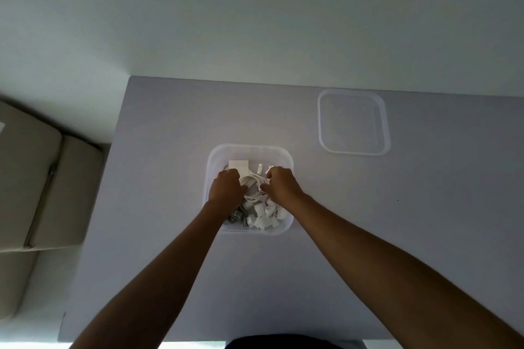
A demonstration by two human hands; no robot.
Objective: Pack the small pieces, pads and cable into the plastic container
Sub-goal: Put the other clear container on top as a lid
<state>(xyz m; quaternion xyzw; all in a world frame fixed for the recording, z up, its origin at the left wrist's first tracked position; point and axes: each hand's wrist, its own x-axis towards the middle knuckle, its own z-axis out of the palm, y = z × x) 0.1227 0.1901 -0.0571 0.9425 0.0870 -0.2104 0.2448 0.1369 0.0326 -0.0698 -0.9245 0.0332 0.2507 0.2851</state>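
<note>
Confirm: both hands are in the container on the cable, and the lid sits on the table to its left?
Not quite. The head view shows the lid to the container's right, farther back. Both the left hand and right hand are in it, on the cable.

A pale grey worktop (425, 221) stands against a plain white wall (255, 14). A clear square lid (353, 122) lies flat near its far right. At left, beige cushions (42, 178) sit beside the worktop.
</note>
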